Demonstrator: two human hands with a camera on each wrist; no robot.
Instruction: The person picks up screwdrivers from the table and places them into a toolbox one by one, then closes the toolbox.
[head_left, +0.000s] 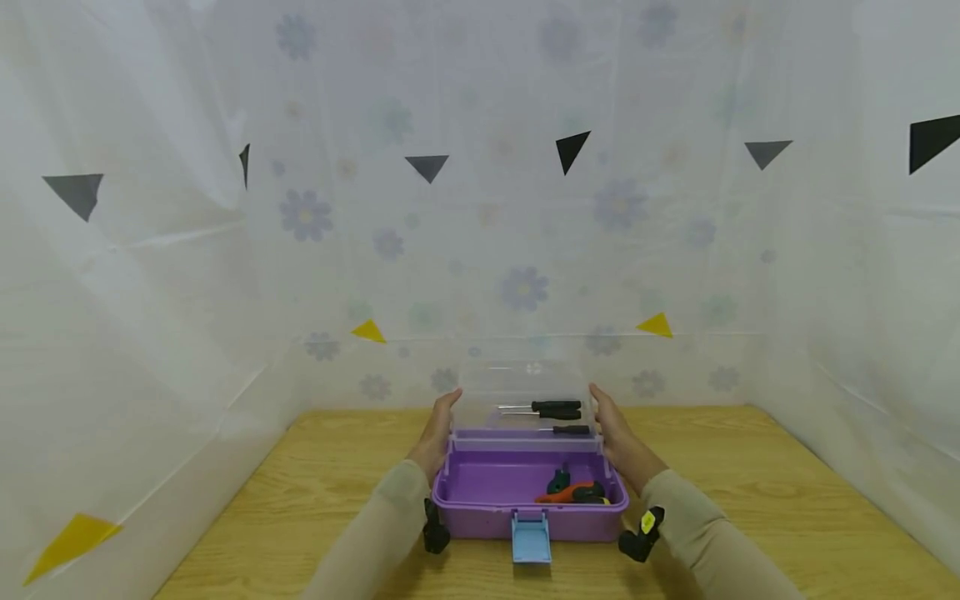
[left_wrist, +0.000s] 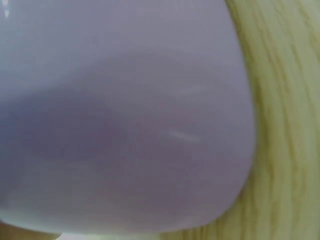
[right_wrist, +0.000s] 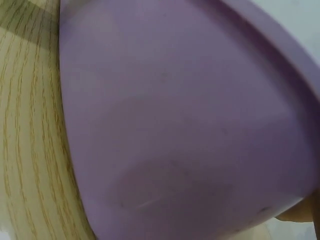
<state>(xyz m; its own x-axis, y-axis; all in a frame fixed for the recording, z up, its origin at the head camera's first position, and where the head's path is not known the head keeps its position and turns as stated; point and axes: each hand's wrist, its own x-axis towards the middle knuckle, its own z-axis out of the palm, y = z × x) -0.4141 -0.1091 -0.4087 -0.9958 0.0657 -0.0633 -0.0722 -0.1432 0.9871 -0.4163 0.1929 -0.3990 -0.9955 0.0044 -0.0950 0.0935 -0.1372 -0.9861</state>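
Note:
A purple toolbox (head_left: 480, 523) sits on the table, its clear lid (head_left: 517, 375) tipped up at the back. Its blue latch (head_left: 531, 542) hangs down in front. Several black-handled screwdrivers (head_left: 557, 406) lie in a clear tray (head_left: 480, 412) above the rear of the box. Inside the base, at the right, are an orange-and-black tool (head_left: 573, 492) and a dark green one (head_left: 558, 480). My left hand (head_left: 435, 437) lies along the left side, extended toward the lid. Along the opposite side, my right hand (head_left: 618, 433) points the same way. The toolbox hides part of each hand.
The box stands on a wood-grain table (head_left: 315, 483). Pale sheeting with flower prints (head_left: 525, 287) encloses it at the back and both sides. Black and yellow triangles are stuck on the sheeting. Each wrist wears a black camera (head_left: 641, 537).

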